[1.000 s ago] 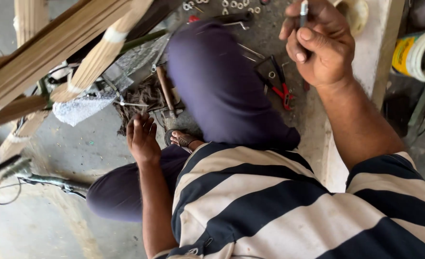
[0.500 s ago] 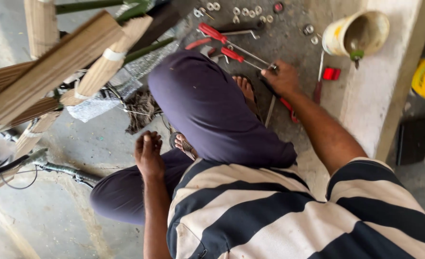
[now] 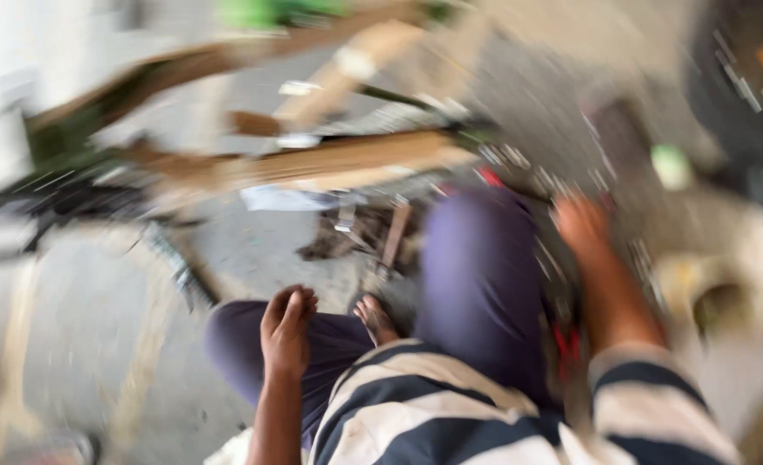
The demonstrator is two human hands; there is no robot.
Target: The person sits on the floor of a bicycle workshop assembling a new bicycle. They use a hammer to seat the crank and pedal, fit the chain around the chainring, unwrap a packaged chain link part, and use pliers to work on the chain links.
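**Two hands, one on a leg and one out by the floor**

The picture is very blurry, so many small things cannot be made out.

The person sits on the floor in a striped shirt [image 3: 450,413] and purple trousers [image 3: 476,284]. One knee is up in the middle. The other leg lies folded low on the left side.

The left hand [image 3: 287,331] rests on the folded leg. Its fingers lie close together and bend a little over the cloth. It holds nothing.

The right hand [image 3: 581,226] is stretched out past the raised knee, over the grey floor [image 3: 97,319]. It is smeared with blur, so I cannot tell if its fingers are apart or together, or if it holds anything. Small shiny bits, too blurry to name, lie scattered on the floor just beside it. Something red [image 3: 565,340] shows under the right arm, near the knee.

A bare foot [image 3: 377,319] peeks out between the two legs, near the left hand.

Long wooden pieces [image 3: 347,164] stretch across the top, well apart from the left hand. A pale round tub [image 3: 713,301] sits at the right, near the right arm.
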